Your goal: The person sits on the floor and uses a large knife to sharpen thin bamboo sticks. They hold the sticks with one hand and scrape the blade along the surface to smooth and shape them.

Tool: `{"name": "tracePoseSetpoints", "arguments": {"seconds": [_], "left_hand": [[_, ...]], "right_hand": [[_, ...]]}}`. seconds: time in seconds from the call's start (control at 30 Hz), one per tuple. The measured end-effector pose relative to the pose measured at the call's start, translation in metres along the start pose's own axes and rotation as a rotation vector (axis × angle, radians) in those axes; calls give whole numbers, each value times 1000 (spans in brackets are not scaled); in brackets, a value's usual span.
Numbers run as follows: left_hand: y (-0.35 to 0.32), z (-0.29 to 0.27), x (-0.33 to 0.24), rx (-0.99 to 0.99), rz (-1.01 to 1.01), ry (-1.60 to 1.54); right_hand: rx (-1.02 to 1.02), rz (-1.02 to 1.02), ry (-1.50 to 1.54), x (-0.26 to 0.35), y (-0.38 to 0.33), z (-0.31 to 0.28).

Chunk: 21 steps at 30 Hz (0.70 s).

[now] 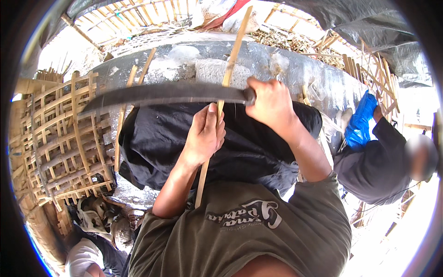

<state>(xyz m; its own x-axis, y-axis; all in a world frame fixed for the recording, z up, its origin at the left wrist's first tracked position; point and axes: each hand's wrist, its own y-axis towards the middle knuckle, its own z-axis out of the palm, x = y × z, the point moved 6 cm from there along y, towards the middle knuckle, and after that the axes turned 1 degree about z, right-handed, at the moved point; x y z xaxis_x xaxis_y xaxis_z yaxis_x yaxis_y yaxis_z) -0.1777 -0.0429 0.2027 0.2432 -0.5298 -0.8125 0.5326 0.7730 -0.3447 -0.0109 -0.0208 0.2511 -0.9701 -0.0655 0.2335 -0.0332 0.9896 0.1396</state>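
Observation:
My left hand is closed around a long, narrow bamboo strip, which runs from near my chest up toward the top of the view. In my right hand is the handle of a machete, gripped in a fist. Its long dark blade points left and crosses the strip just above my left fingers; the blade is slightly smeared by motion. Whether the edge has entered the strip I cannot tell. Black cloth covers my lap below both hands.
At the left stands a woven bamboo lattice. A long grey surface stretches ahead, with more strips leaning against it. On the right a person in dark clothes sits by a blue plastic bag. Another person is at the lower left.

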Motion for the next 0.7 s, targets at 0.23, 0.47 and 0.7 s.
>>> {"name": "tracePoseSetpoints", "arguments": {"seconds": [0.23, 0.47, 0.7], "left_hand": [[-1, -2, -5, -16, -11, -60], [4, -7, 9, 13, -96, -59], [11, -4, -6, 54, -81, -65]], "right_hand": [[-27, 155, -43, -24, 24, 0], [-60, 246, -93, -64, 47, -3], [-107, 108, -40, -35, 50, -6]]}}
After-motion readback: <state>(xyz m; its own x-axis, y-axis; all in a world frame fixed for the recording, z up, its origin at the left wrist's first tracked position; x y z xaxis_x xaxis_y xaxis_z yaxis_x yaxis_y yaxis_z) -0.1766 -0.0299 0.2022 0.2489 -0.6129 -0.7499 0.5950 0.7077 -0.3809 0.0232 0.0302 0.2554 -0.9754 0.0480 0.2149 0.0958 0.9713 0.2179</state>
